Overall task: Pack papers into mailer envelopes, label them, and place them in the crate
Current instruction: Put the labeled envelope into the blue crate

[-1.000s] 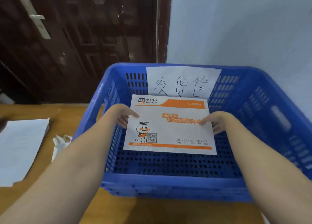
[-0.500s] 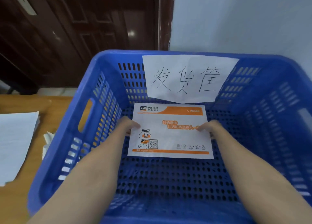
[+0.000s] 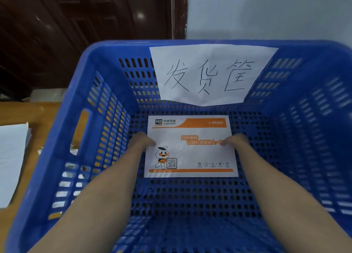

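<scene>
Head view. Blue plastic crate (image 3: 91, 108): perforated floor, slotted walls that flare outward toward the rim, an oblong handle cut-out in the left wall. Interior floor shows bare perforated plastic on all four sides of the envelope, widest toward the near wall, narrower toward the far wall.

Mailer envelope (image 3: 190, 153): white, flat, rectangular, smooth-surfaced, printed with orange bands along top and bottom edges, a cartoon mascot and a QR code at lower left. It lies low in the crate, at or just above the floor, roughly centred; whether it rests fully on the floor cannot be told. Long edges run parallel to the far wall.

Left hand (image 3: 142, 141): grips the envelope's left edge, thumb on the top face, other fingers hidden underneath. Right hand (image 3: 235, 140): grips the right edge in the same manner. Both forearms reach down into the crate, each apart from its nearest side wall.

Paper sign (image 3: 213, 73): white sheet with three handwritten black characters, hanging on the inside of the far wall, lower edge creased.

Wooden table (image 3: 22, 110): left of the crate, carrying a stack of white paper (image 3: 11, 161) at the frame's edge.
</scene>
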Demonstrator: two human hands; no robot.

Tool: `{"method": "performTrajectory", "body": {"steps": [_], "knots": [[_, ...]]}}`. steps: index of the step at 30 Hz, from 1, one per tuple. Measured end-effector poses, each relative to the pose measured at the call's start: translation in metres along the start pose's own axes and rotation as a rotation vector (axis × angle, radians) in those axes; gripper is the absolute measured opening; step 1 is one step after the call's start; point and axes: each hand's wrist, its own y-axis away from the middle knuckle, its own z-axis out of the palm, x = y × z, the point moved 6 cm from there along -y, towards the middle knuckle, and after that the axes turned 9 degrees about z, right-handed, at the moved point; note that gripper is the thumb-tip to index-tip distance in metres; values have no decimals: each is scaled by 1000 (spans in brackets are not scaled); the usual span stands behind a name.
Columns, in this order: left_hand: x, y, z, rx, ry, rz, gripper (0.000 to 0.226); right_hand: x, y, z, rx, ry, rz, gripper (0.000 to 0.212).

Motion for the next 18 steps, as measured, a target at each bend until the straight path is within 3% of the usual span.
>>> {"method": "performTrajectory", "body": {"steps": [6, 10, 16, 18], "knots": [[4, 3, -2, -5, -135, 4, 54, 0, 8, -2, -1, 75, 5, 53], [11, 11, -5, -51, -165, -3, 50, -3, 23, -8, -43, 141, 6, 61], [29, 45, -19, -104, -121, 24, 59, -12, 56, -28, -33, 152, -93, 36], [35, 63, -26, -117, -56, 43, 59, -11, 72, -32, -41, 158, -117, 42]]}}
